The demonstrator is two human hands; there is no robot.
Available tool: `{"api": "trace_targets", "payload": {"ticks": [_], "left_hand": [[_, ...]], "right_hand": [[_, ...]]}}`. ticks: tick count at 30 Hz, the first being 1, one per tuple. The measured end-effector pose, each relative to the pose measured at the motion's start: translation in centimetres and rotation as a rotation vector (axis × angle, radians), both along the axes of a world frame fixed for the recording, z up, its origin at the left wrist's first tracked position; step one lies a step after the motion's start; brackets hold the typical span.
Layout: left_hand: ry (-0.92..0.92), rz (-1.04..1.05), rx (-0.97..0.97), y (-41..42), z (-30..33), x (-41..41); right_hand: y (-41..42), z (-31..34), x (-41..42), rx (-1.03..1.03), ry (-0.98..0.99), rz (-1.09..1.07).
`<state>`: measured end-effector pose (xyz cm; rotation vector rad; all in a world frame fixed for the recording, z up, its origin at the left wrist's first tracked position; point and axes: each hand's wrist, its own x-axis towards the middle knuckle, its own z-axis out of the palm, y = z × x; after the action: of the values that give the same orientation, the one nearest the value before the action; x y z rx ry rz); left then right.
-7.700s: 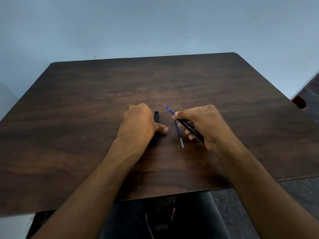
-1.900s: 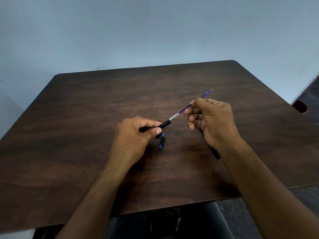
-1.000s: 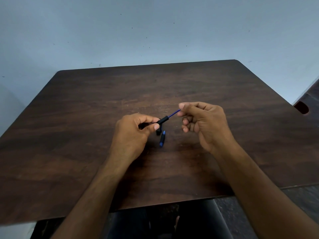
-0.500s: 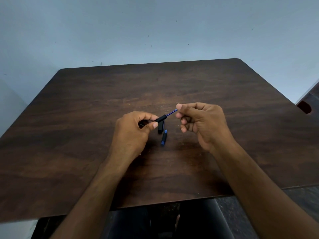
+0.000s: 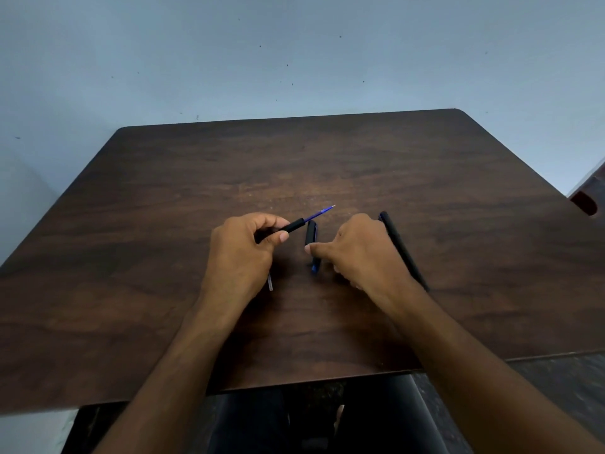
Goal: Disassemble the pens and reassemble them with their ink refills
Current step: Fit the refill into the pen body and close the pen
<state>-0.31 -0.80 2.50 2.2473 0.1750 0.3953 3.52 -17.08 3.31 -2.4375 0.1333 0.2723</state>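
Observation:
My left hand point(image 5: 242, 253) is shut on a black pen barrel point(image 5: 293, 225), held just above the table. A blue ink refill point(image 5: 320, 212) sticks out of the barrel's front end, pointing up and to the right. A clear tube end point(image 5: 270, 283) shows below that hand. My right hand point(image 5: 363, 253) is down on the table with its fingers curled. Its thumb touches a short blue-ended pen piece point(image 5: 315, 267) lying there; the grip itself is hidden. A short black pen piece point(image 5: 311, 232) lies just beyond the thumb. A whole black pen point(image 5: 404, 250) lies to the right of my right hand.
Everything is on a dark wooden table point(image 5: 163, 224) set against a pale blue wall. The table's near edge runs just above my lap. Part of a second dark piece of furniture point(image 5: 589, 198) shows at the right edge.
My right hand has let go of the refill and dropped to the table onto the small pieces. The refill now sits deeper in the barrel. My left hand has stayed in place.

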Motion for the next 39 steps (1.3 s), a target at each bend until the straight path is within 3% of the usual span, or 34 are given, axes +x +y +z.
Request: {"api": "trace_targets", "payload": {"ticks": [3, 6, 10, 15, 21, 39], "left_hand": [[-0.014, -0.006, 0.003, 0.1, 0.1, 0.0], [-0.025, -0.013, 0.01, 0.2, 0.1, -0.1], [-0.008, -0.007, 0.01, 0.5, 0.2, -0.1], [0.013, -0.017, -0.004, 0.6, 0.2, -0.3], [0.024, -0.012, 0.002, 0.4, 0.3, -0.3], [0.034, 0.004, 0.005, 0.2, 0.6, -0.1]], "right_hand": [[1.0, 0.5, 0.3, -0.15, 0.07, 0.046], [1.0, 0.7, 0.6, -0.117, 0.13, 0.03], [-0.8, 0.4, 0.5, 0.214, 0.133, -0.038], [-3.5, 1.0, 0.5, 0.821, 0.098, -0.149], [-4.3, 1.6, 0.6, 1.189, 0.073, -0.16], [-4.7, 1.3, 0.4, 1.202, 0.071, -0.17]]}}
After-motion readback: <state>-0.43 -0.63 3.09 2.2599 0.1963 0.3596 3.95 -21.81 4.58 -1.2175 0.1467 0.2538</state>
